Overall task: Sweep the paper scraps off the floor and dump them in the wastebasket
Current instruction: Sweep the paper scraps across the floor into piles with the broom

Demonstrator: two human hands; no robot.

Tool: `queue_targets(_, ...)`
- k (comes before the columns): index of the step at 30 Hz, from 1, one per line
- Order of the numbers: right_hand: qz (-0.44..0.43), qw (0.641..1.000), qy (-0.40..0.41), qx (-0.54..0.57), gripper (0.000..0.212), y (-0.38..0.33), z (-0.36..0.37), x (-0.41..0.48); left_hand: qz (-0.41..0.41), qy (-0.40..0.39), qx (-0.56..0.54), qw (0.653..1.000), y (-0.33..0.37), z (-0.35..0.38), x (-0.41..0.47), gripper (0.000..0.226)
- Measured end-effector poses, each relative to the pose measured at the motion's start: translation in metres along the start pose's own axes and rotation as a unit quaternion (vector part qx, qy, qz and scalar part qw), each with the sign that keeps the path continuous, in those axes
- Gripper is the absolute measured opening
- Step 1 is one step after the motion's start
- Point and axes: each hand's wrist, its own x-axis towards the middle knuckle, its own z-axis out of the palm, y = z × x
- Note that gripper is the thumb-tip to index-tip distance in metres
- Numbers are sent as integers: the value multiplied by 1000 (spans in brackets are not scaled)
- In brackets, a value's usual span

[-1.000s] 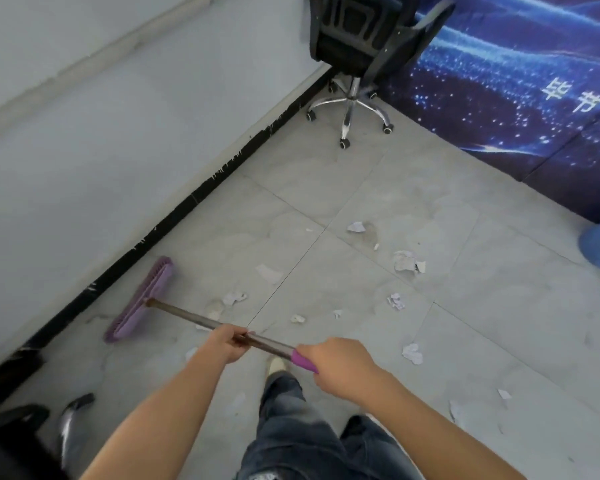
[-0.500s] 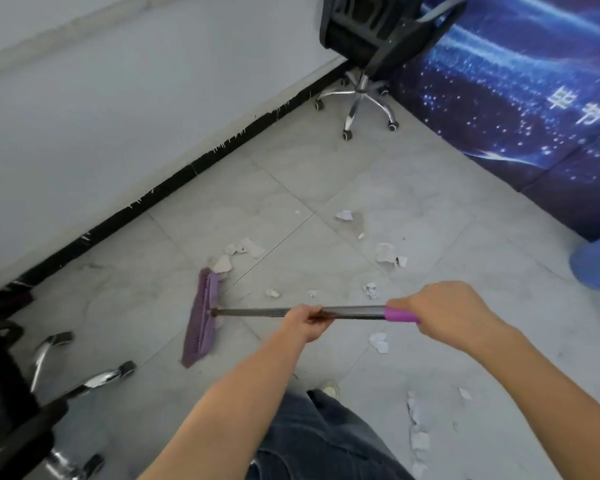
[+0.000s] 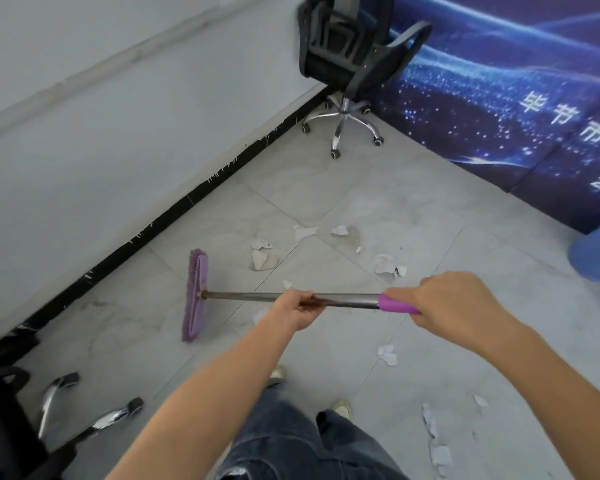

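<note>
The floor [image 3: 430, 209] here is pale grey marbled tile, meeting a plain white wall [image 3: 118, 133] along a black baseboard [image 3: 174, 216], while a dark blue starry banner [image 3: 499, 81] with white characters covers the far side. Two office chairs stand in the room: one black chair [image 3: 347, 46] on a chrome star base in the corner, and a second chair [image 3: 4, 420] only partly visible at the lower left, two of its chrome legs showing. There is one broom [image 3: 243, 295], its purple brush head [image 3: 196, 296] resting on the tile near the baseboard. The left hand [image 3: 298, 308] curls round the metal shaft midway; the right hand [image 3: 454, 306] wraps tightly round the purple grip [image 3: 395, 304] at the end. Paper scraps [image 3: 264, 261] lie scattered on the floor, roughly a dozen by my count: most beyond the shaft, a few more by the person's right side. A blue rounded object [image 3: 596, 251] sits at the right edge, cut off; I cannot tell what it is. Two shoes and blue jeans [image 3: 291, 441] show below.
</note>
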Motion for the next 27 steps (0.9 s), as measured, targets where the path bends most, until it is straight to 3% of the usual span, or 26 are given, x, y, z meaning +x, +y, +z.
queue_targets(6,17,997,22,70,38,-54,18,51,7,53,89,995,69,-23,38,27)
queue_targets(14,148,965,-93,193,40,-126,33,110,-3,52,268,962,122,-15,97,24)
queue_targets(17,205,940,-132,239,41,-124,38,94,-51,25,356,933,106,-4,104,23)
queue_targets(20,258,916,-154,266,44,-99,33,51,-114,-10,371,921,66,11,97,24)
queue_targets(24,293,918,-167,210,45,-71,10,-18,-202,-48,380,901,10,33,63,23)
queue_targets(27,300,921,-143,205,52,-59,-2,-52,-225,-79,361,902,-11,45,27,20)
